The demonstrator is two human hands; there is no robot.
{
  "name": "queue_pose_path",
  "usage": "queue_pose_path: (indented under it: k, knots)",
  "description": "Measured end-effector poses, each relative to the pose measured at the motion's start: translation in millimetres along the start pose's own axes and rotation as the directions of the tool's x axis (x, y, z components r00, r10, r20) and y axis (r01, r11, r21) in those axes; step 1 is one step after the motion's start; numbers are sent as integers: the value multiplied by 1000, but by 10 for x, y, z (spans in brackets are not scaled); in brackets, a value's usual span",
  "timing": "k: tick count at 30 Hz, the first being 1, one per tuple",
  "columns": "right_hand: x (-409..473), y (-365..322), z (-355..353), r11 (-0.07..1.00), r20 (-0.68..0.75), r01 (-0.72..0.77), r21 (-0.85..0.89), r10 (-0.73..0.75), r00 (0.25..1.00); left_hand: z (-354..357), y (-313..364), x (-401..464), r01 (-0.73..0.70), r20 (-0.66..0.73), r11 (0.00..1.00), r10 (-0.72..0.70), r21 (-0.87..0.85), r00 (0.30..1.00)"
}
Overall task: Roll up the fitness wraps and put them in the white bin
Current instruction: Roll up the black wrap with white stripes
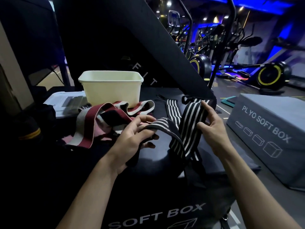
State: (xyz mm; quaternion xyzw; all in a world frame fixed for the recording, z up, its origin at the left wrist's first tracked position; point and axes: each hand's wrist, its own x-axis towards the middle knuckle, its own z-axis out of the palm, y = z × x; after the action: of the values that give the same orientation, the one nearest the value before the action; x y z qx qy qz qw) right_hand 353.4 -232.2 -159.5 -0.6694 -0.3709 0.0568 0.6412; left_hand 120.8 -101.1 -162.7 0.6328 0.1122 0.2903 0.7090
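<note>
Nearest to us is the dark soft box point(148, 195) we are working on, its white lettering showing along the front edge. Both our forearms reach out over its top.

Our left hand point(132, 139) has its fingers and thumb curled round one end of a black wrap with white stripes point(186, 129), the cloth passing across the palm. Our right hand point(212, 128) pinches the same wrap higher up, thumb on the near face and fingers behind it, holding that part upright. Between the two hands the wrap sags in a loose loop down to the box top. It is unrolled.

Just beyond, a second black and white striped wrap point(170, 109) lies flat on the box, between our hands and the far edge, with thin black loops at its far end.

To the left of it a red, white and black wrap point(102, 119) lies in a loose tangle on the box, its far fold touching the foot of the white bin point(112, 86). The bin stands upright at the back of the box top, well apart from both hands. We cannot see down to its bottom from here.

Left of the bin lies a white lid point(64, 103). On the floor to the right stands a grey soft box point(270, 129). Farther back, exercise bikes point(270, 75) with yellow-rimmed wheels stand under blue light.
</note>
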Motion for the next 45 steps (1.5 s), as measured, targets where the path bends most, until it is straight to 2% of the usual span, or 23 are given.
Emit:
queue_pose_path:
  k: [3,8,12,14,16,18,20,22,23,25,26,27,29,30,33,35,40,45]
  knots:
    - [90,54,-41,998,-54,-8,-60,5,999,22,13,29,4,25,998,-6,64,1000]
    - [463,96,-281,989,-264,-52,-137,14,964,78,72,98,75,44,991,-80,113,996]
    - [1001,-29,-525,988,-336,-144,52,153,929,133,77,221,135,145,975,-161,177,976]
    - [1226,-109,-574,986,-311,-165,41,169,935,186,55,274,216,211,973,-229,84,950]
    - [1436,-109,-564,979,-257,-188,-75,163,953,241,9,338,275,322,961,-267,20,908]
    - [1635,-91,-479,955,-193,-193,-226,150,970,319,-53,420,286,422,957,-280,51,862]
    - [1829,-45,-329,890,-122,-158,-428,116,986,416,-115,511,296,451,952,-298,76,842]
    - [1981,13,-86,824,52,-33,-565,76,996,490,-175,598,353,433,935,-337,45,836]
    - [2022,39,62,837,181,16,-547,100,978,508,-206,637,390,419,921,-361,17,833]
    - [2026,110,329,887,428,-43,-460,264,864,508,-281,691,444,385,896,-417,19,823]
    - [2037,177,409,884,471,-82,-460,322,821,502,-310,701,456,364,888,-442,50,820]
    - [2069,260,445,869,439,-99,-485,340,832,493,-351,706,463,341,883,-461,81,819]
    - [2166,428,409,813,260,-96,-575,293,920,485,-413,698,478,300,870,-491,123,818]
    - [2197,499,355,759,192,-109,-642,297,935,489,-423,699,486,289,863,-504,134,814]
    - [2151,692,226,599,116,-201,-776,448,887,495,-455,733,495,249,857,-515,144,820]
    - [2114,838,216,564,89,-212,-798,458,885,489,-471,752,483,235,869,-493,105,837]
    - [2163,1075,247,730,97,-267,-629,415,904,489,-420,740,479,234,878,-469,16,852]
    - [2150,991,299,842,192,-231,-488,362,912,474,-404,746,467,228,884,-457,12,860]
